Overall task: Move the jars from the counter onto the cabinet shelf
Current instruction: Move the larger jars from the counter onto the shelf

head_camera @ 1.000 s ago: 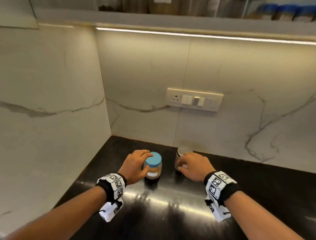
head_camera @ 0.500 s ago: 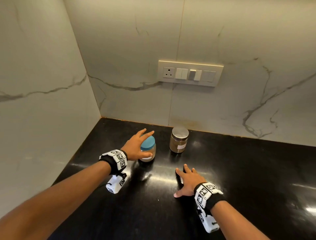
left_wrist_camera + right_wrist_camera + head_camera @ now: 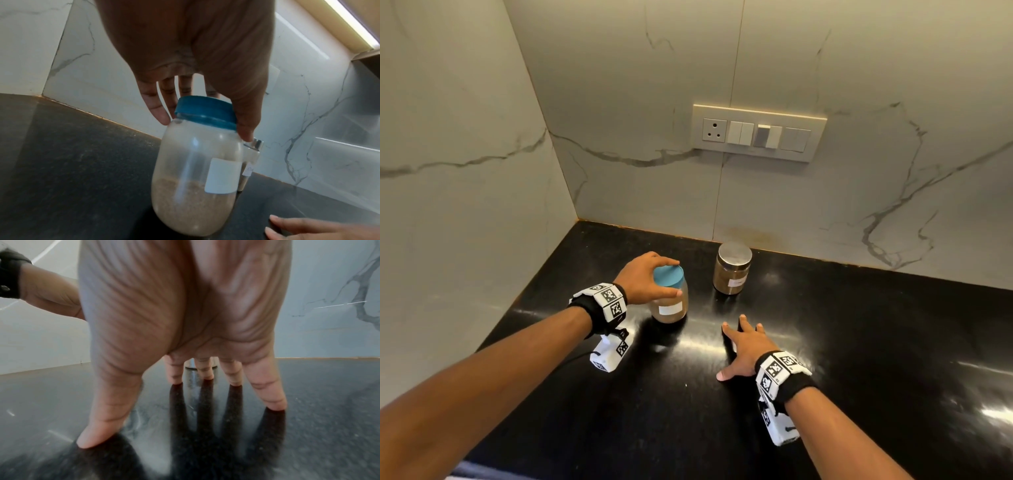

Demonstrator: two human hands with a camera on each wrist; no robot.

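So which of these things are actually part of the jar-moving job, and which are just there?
Part of the job:
- blue-lidded jar, held at the lid by the left hand
- steel-lidded jar, standing untouched
- black counter, with the right hand flat on it

Just there:
- switch panel
- marble wall

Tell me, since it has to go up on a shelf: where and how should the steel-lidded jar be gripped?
Probably round the glass body just under the lid, coming in from the front-right. The steel-lidded jar stands upright with open counter on that side. The blue-lidded jar, held by the left hand, crowds its left. The right hand rests flat nearby.
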